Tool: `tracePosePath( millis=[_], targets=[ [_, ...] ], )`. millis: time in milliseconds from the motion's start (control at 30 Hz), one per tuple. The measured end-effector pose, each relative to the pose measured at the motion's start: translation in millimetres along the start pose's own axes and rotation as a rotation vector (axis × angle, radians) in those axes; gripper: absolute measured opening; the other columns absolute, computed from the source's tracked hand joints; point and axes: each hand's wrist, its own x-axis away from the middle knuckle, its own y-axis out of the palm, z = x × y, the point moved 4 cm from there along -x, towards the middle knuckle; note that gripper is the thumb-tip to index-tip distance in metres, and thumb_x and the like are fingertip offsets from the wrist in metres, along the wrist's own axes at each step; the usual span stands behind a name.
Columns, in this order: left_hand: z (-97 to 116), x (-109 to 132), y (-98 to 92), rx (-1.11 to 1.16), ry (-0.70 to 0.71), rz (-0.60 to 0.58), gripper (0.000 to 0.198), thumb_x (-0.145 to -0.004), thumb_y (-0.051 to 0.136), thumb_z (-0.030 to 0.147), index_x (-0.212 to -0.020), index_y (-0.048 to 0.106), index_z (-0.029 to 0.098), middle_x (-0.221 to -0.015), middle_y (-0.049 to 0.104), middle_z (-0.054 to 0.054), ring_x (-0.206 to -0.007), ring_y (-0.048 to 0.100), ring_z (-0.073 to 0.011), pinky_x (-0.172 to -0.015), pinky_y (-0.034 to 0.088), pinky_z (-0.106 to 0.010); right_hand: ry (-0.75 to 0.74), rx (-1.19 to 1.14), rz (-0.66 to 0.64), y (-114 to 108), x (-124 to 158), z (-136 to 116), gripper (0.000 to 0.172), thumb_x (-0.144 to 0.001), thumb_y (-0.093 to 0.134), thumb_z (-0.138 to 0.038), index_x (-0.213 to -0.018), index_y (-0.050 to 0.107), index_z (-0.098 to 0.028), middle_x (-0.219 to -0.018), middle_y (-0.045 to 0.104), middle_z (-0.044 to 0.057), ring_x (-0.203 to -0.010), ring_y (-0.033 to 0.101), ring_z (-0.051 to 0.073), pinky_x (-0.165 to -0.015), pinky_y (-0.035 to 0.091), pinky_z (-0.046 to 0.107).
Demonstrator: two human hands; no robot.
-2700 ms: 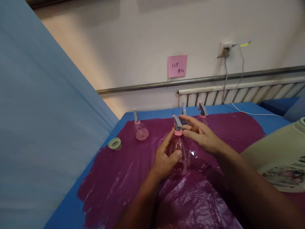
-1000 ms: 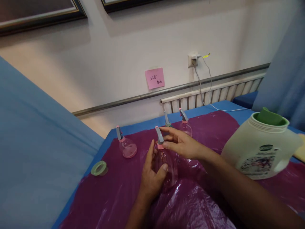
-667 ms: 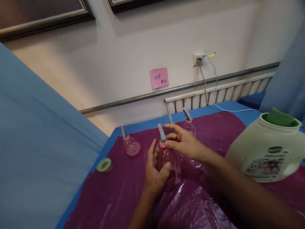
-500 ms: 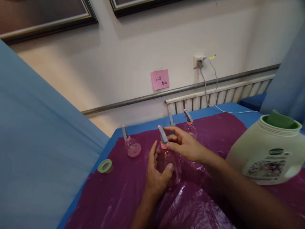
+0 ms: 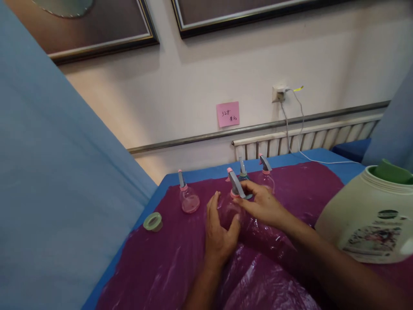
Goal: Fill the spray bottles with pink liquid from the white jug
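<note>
A clear spray bottle (image 5: 228,210) with a grey and pink spray head (image 5: 237,186) stands between my hands. My left hand (image 5: 220,234) is curved around the lower left of its body, fingers on the far side and thumb in front. At the neck, my right hand (image 5: 263,204) has its thumb and fingers closed around the pink collar and the grey head. Behind it are a bluish spray bottle (image 5: 244,176), partly covered by my right hand, and another pink-collared spray bottle (image 5: 266,178). To the left stands a spray bottle (image 5: 189,201) with pinkish liquid low inside.
A pale green cap (image 5: 152,221) lies at the left on the purple plastic sheet (image 5: 161,258). A large pale jug (image 5: 364,219) with a green top stands at the right. Blue curtains (image 5: 58,172) hang at the side; a cable (image 5: 329,162) crosses the back edge.
My view has shifted, so the scene sits lower and farther right. The bottle in my hands has moved slightly toward the wall, and its pink trigger now shows on the left.
</note>
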Motion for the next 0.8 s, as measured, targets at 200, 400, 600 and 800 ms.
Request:
tracePosePath(
  millis=[200,400,600,800],
  targets=[
    [-14.3,-9.2,-11.5,0.207,-0.081,0.32,0.058,-0.108,0.075,0.048,-0.16,0.063,0.028,-0.157,0.071,-0.016,-0.141,0.072,-0.0311,-0.122,0.058,-0.049,-0.019,0.215,0.134,13.1,-21.5,33.6,0.026,-0.107,0.074,-0.046,-0.123,0.079,-0.025,-0.123,0.086,0.007,-0.109,0.081,0.025,-0.1,0.063,0.04],
    [-22.7,-20.3,-17.9,0.383,-0.158,0.493,0.051,-0.107,0.073,0.055,-0.146,0.069,0.023,-0.138,0.077,-0.016,-0.125,0.078,-0.0279,-0.108,0.063,-0.041,0.033,0.549,0.161,47.8,-82.5,32.4,0.026,-0.106,0.075,-0.028,-0.131,0.078,-0.02,-0.133,0.085,0.013,-0.125,0.078,0.028,-0.111,0.056,0.039],
    [-29.1,-24.6,-16.7,0.425,-0.204,0.55,0.051,-0.102,0.074,0.055,-0.14,0.071,0.022,-0.132,0.078,-0.015,-0.119,0.078,-0.0275,-0.103,0.062,-0.04,0.173,0.699,0.18,64.8,-103.5,50.2,0.029,-0.111,0.067,-0.022,-0.137,0.076,-0.014,-0.131,0.084,0.019,-0.122,0.079,0.03,-0.104,0.055,0.036],
    [-31.0,-25.2,-12.9,0.44,-0.221,0.53,0.051,-0.099,0.077,0.053,-0.139,0.072,0.021,-0.129,0.079,-0.014,-0.115,0.078,-0.0261,-0.102,0.062,-0.039,0.216,0.753,0.188,69.4,-94.5,47.3,0.041,-0.109,0.066,-0.02,-0.15,0.07,-0.013,-0.139,0.082,0.021,-0.131,0.078,0.033,-0.114,0.056,0.04]
  ],
)
